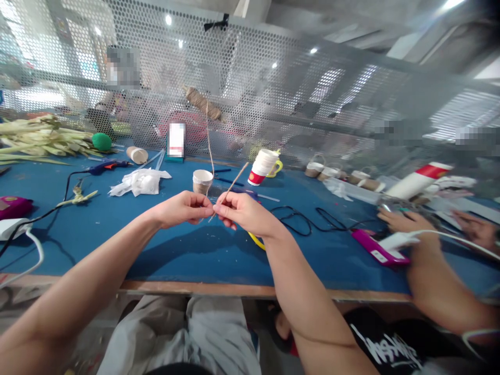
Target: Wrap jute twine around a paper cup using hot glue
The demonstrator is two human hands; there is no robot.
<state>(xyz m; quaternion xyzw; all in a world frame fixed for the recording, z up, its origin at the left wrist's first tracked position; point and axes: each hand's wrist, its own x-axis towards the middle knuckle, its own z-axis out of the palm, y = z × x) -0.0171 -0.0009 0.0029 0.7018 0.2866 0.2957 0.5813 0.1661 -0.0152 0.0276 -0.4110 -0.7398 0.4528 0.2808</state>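
My left hand (185, 208) and my right hand (246, 211) meet fingertip to fingertip above the front half of the table. A strand of brown twine (209, 138) runs down from a wound roll (203, 104) on the mesh panel towards my fingers. My left thumb and index finger pinch the twine. From my right hand's pinch a thin, straight, light-brown length, seemingly the twine's end (239, 177), sticks up to the right. Just behind my left hand stands a paper cup (201, 183) with a brown wrapped side. A yellow curved piece (255, 240) lies partly hidden under my right wrist.
Stacked cups (262, 165) stand at the back. Left lie a crumpled plastic bag (138, 182), a blue glue gun (107, 166) and pale husks (42, 136). A purple power strip (377, 247) and black cable (292, 221) are right, near a co-worker's hand (406, 221).
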